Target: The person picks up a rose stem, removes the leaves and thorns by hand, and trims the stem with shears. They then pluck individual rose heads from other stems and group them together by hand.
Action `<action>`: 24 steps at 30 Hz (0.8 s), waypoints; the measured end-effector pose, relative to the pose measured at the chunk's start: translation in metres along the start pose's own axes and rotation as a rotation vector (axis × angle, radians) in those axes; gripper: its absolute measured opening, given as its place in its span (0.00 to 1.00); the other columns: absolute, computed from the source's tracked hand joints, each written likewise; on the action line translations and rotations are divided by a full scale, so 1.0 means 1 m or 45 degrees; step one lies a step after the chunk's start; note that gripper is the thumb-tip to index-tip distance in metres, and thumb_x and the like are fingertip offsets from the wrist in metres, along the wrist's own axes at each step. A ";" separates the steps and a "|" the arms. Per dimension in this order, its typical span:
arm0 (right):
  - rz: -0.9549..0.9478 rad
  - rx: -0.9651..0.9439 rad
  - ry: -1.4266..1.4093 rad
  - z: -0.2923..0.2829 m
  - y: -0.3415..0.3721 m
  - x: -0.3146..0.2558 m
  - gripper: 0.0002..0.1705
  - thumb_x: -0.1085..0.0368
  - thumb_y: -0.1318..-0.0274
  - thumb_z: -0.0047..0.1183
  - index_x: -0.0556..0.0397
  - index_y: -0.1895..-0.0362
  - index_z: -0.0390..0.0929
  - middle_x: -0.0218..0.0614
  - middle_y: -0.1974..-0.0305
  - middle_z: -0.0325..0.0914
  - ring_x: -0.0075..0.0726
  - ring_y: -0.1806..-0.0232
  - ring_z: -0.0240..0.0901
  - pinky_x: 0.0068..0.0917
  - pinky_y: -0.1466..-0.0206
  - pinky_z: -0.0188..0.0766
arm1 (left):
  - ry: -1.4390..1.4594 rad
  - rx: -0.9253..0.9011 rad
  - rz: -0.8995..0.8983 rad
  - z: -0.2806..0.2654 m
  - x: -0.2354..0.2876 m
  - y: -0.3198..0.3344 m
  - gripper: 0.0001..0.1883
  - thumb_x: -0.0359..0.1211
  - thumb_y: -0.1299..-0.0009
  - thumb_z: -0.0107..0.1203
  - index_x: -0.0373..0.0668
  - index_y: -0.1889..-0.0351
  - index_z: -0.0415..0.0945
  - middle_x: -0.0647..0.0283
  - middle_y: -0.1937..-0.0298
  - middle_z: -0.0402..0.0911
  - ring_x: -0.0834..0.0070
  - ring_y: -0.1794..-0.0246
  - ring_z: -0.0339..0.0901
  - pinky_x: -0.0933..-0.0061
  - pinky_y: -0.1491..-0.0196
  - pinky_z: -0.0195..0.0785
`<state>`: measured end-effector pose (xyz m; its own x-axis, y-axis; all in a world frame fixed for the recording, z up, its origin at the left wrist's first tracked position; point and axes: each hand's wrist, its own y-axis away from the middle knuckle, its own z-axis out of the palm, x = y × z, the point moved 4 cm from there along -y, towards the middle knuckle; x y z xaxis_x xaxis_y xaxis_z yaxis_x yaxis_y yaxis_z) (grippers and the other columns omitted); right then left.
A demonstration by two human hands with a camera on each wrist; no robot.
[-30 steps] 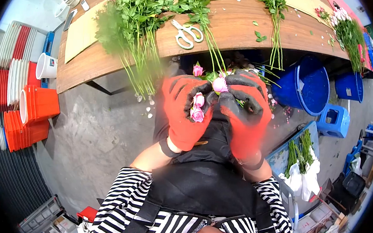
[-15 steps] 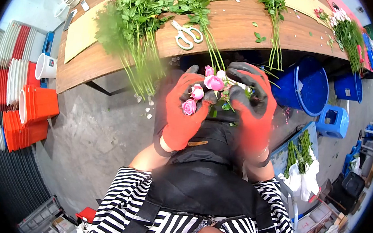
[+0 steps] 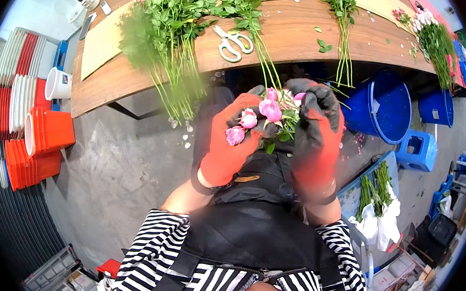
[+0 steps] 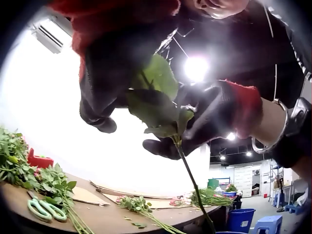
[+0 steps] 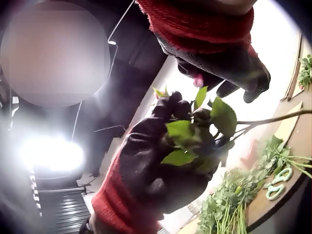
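In a red and black glove, the left hand (image 3: 232, 140) holds several pink roses (image 3: 270, 110), their blooms showing between and beside its fingers. The gloved right hand (image 3: 319, 136) is at the right side of the same flowers, its fingers bent over a pink bloom (image 3: 299, 97); what its fingertips pinch is partly hidden. Green leaves (image 4: 155, 105) and one stem (image 4: 191, 177) hang below the hands in the left wrist view. In the right wrist view, leaves (image 5: 179, 129) lie in front of the left palm (image 5: 161, 165), with the right hand (image 5: 219, 63) above.
On the wooden table (image 3: 291, 32) lie leafy rose bunches (image 3: 172, 17), white-handled scissors (image 3: 233, 42) and a smaller bunch (image 3: 344, 17). Blue buckets (image 3: 381, 105) and a blue stool (image 3: 417, 150) stand to the right, orange bins (image 3: 48, 131) to the left. Cut stems (image 3: 374, 189) lie on a blue surface.
The roses and left hand have shifted slightly. The right hand's fingers, spread half a second ago, have closed in over the blooms at the bunch's right side.
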<state>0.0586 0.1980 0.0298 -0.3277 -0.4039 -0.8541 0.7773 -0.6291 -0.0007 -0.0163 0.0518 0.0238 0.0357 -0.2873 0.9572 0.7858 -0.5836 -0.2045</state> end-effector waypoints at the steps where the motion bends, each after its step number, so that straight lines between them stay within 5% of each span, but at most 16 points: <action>1: -0.077 0.002 -0.056 -0.003 -0.003 -0.001 0.28 0.79 0.53 0.53 0.61 0.43 0.72 0.38 0.45 0.75 0.33 0.42 0.69 0.30 0.37 0.64 | -0.051 -0.026 0.084 -0.002 0.001 -0.001 0.20 0.21 0.47 0.53 0.33 0.54 0.77 0.59 0.57 0.79 0.66 0.52 0.74 0.60 0.35 0.59; 4: -0.151 -0.016 0.298 -0.014 -0.008 -0.005 0.32 0.77 0.53 0.55 0.60 0.38 0.69 0.38 0.42 0.75 0.33 0.40 0.68 0.31 0.36 0.63 | -0.167 -0.135 0.247 -0.004 0.008 -0.003 0.20 0.21 0.50 0.54 0.35 0.56 0.78 0.59 0.58 0.79 0.63 0.52 0.74 0.54 0.33 0.56; 5: -0.062 -0.212 0.546 -0.014 -0.008 -0.010 0.35 0.77 0.50 0.55 0.58 0.35 0.66 0.39 0.39 0.72 0.35 0.35 0.65 0.35 0.31 0.60 | -0.165 -0.139 0.258 -0.005 0.011 -0.003 0.20 0.21 0.51 0.55 0.37 0.57 0.79 0.58 0.58 0.79 0.61 0.52 0.74 0.54 0.33 0.57; 11: 0.241 -0.560 0.470 -0.030 0.010 0.044 0.35 0.77 0.48 0.54 0.56 0.32 0.64 0.41 0.34 0.66 0.33 0.31 0.61 0.36 0.29 0.59 | -0.211 -0.194 0.361 -0.005 0.014 -0.005 0.21 0.22 0.51 0.57 0.38 0.55 0.79 0.58 0.58 0.80 0.62 0.50 0.75 0.53 0.35 0.58; 13: 0.338 -0.469 0.383 -0.047 0.015 0.070 0.35 0.74 0.45 0.54 0.56 0.32 0.62 0.41 0.35 0.67 0.35 0.34 0.64 0.37 0.31 0.62 | -0.327 -0.295 0.368 -0.005 0.015 -0.006 0.25 0.23 0.51 0.60 0.38 0.51 0.78 0.57 0.51 0.79 0.64 0.46 0.75 0.57 0.34 0.58; 16: 0.388 -0.263 0.130 -0.045 0.026 0.070 0.33 0.68 0.40 0.54 0.55 0.31 0.61 0.41 0.36 0.68 0.37 0.36 0.67 0.37 0.33 0.65 | -0.039 -0.262 -0.036 0.004 0.028 -0.002 0.32 0.25 0.49 0.63 0.36 0.42 0.73 0.57 0.41 0.74 0.64 0.41 0.73 0.61 0.33 0.58; 19: 0.158 -0.576 -0.265 -0.054 0.009 0.078 0.33 0.56 0.35 0.53 0.53 0.30 0.60 0.41 0.36 0.68 0.41 0.37 0.69 0.37 0.33 0.66 | 0.508 -0.230 0.107 -0.006 0.022 -0.020 0.33 0.27 0.38 0.60 0.32 0.33 0.63 0.54 0.38 0.72 0.66 0.38 0.71 0.66 0.33 0.58; 21: 0.715 -0.219 -0.952 -0.096 0.022 0.124 0.32 0.54 0.34 0.51 0.54 0.31 0.60 0.42 0.38 0.70 0.44 0.39 0.71 0.39 0.34 0.67 | 0.362 -0.044 -0.034 -0.016 0.020 -0.023 0.25 0.26 0.33 0.54 0.32 0.36 0.68 0.56 0.40 0.75 0.68 0.40 0.73 0.69 0.34 0.60; 23: 0.537 -0.192 -0.609 -0.048 0.039 0.058 0.34 0.51 0.33 0.50 0.53 0.30 0.58 0.41 0.42 0.73 0.43 0.44 0.75 0.38 0.37 0.70 | 0.115 -0.019 -0.178 -0.021 0.020 -0.024 0.21 0.26 0.31 0.51 0.33 0.40 0.72 0.57 0.42 0.76 0.70 0.42 0.73 0.70 0.36 0.61; 24: 0.554 -0.184 -0.570 -0.080 0.042 0.085 0.36 0.54 0.35 0.53 0.53 0.29 0.56 0.42 0.44 0.75 0.42 0.46 0.76 0.37 0.40 0.72 | -0.066 -0.079 -0.244 -0.020 0.019 -0.023 0.19 0.26 0.32 0.51 0.33 0.42 0.74 0.57 0.42 0.76 0.71 0.43 0.74 0.70 0.36 0.61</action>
<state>0.1061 0.1905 -0.0848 -0.1343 -0.8603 -0.4918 0.9440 -0.2620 0.2005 -0.0462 0.0447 0.0430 -0.0778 -0.1284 0.9887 0.7418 -0.6700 -0.0286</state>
